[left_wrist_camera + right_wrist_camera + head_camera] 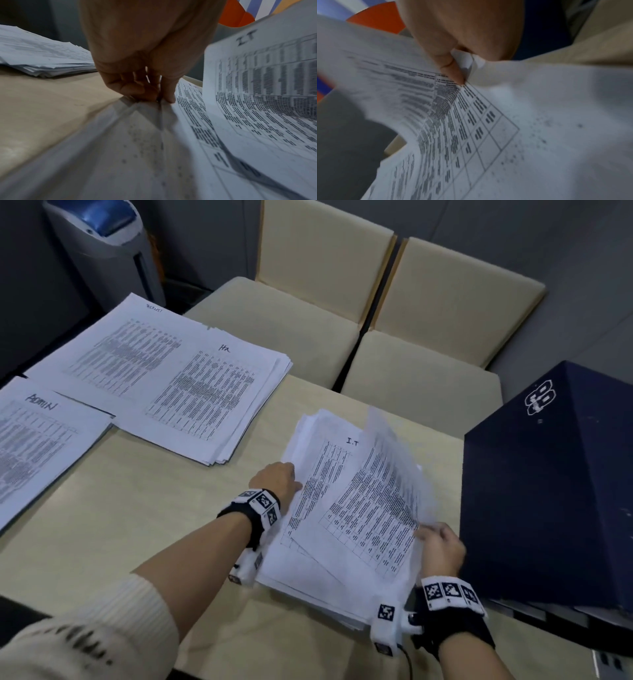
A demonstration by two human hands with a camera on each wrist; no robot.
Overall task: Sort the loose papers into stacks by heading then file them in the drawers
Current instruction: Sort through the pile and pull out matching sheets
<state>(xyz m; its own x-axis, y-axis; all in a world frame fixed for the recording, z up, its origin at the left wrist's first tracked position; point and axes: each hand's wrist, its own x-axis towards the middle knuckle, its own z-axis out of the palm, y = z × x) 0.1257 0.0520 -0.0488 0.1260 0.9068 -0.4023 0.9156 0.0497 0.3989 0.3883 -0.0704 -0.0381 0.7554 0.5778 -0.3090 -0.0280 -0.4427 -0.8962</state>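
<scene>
A pile of printed table sheets headed "I.T" [322, 508] lies on the beige table [137, 508], right of centre. My left hand [279, 479] grips the pile's left edge, thumb on top and fingers curled at the edge [156, 97]. My right hand [440, 544] pinches the near right corner of the top sheet [387, 474] between thumb and fingers [462, 75]. That sheet is lifted and curls upward off the pile [265, 81], blurred at its far end. The heading "I.T" shows on the sheet beneath it.
Three other piles lie to the left: "ADMIN" [37, 440], "HR" [212, 392], and one with an unreadable heading [126, 354]. A dark blue cabinet [548, 491] stands close at the right. Two beige chairs [291, 320] face the far edge, with a grey bin [102, 244] behind.
</scene>
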